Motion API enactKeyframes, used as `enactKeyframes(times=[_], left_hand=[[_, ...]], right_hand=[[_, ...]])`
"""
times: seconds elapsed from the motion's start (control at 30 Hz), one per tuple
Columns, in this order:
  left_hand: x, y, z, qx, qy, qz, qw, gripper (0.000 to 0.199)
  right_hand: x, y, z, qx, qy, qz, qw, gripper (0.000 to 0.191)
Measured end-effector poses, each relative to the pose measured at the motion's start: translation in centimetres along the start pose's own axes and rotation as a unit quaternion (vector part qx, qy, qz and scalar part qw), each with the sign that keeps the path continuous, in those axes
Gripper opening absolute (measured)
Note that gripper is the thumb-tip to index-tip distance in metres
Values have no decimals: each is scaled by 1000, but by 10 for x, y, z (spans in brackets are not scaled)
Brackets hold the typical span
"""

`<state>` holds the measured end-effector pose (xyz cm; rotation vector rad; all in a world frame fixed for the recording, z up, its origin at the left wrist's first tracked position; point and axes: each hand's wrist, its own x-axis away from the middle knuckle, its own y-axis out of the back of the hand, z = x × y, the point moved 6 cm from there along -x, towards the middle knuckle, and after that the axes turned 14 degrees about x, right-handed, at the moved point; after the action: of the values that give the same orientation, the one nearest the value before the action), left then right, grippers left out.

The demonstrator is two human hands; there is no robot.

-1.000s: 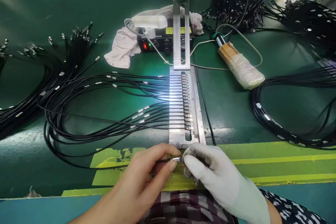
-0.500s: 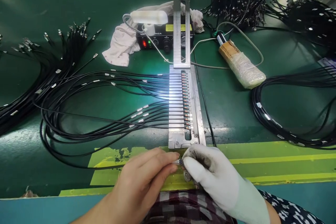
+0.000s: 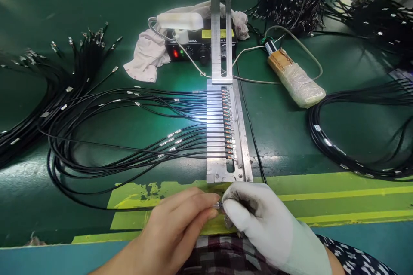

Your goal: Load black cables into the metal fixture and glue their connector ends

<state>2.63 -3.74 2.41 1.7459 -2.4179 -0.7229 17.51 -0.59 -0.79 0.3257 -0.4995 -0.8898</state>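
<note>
My bare left hand [image 3: 179, 223] and my gloved right hand [image 3: 267, 225] pinch together one small metal connector [image 3: 217, 206] near the slotted fixture [image 3: 215, 168].

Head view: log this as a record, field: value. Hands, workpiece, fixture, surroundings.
left_hand: bare left hand, pinching black cable near its end
right_hand: white-gloved right hand, at the connector's other end
workpiece: metal connector, between both hands, mostly hidden
fixture: metal fixture, just beyond the hands; row of black cables laid across
behind_fixture: control box, red and green lights on; crumpled cloth
right_of_fixture: plastic-wrapped block
</note>
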Motion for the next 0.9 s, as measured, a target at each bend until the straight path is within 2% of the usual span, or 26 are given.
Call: enactKeyframes(times=[0.13, 0.27, 0.5, 0.63, 0.77, 0.83, 0.9], left_hand=[[3, -3, 10, 33, 50, 8, 998, 26], [5, -2, 15, 26, 82, 23, 996, 25], [6, 28, 12, -36, 83, -9, 996, 17], [23, 44, 18, -66, 93, 2, 993, 15], [57, 76, 28, -151, 146, 39, 977, 13], [78, 101, 33, -223, 180, 68, 956, 9], [99, 138, 36, -314, 207, 58, 925, 21]], right_hand=[[-2, -2, -1, -9, -16, 13, 1000, 24], [-3, -3, -7, -88, -47, 55, 993, 29], [0, 7, -18, -179, -90, 51, 978, 30], [0, 13, -18, -182, -98, 44, 977, 33], [2, 30, -17, -115, -76, -2, 990, 40], [-1, 36, -16, -42, -14, -30, 999, 41], [-6, 32, -11, 11, 91, -37, 995, 39]])
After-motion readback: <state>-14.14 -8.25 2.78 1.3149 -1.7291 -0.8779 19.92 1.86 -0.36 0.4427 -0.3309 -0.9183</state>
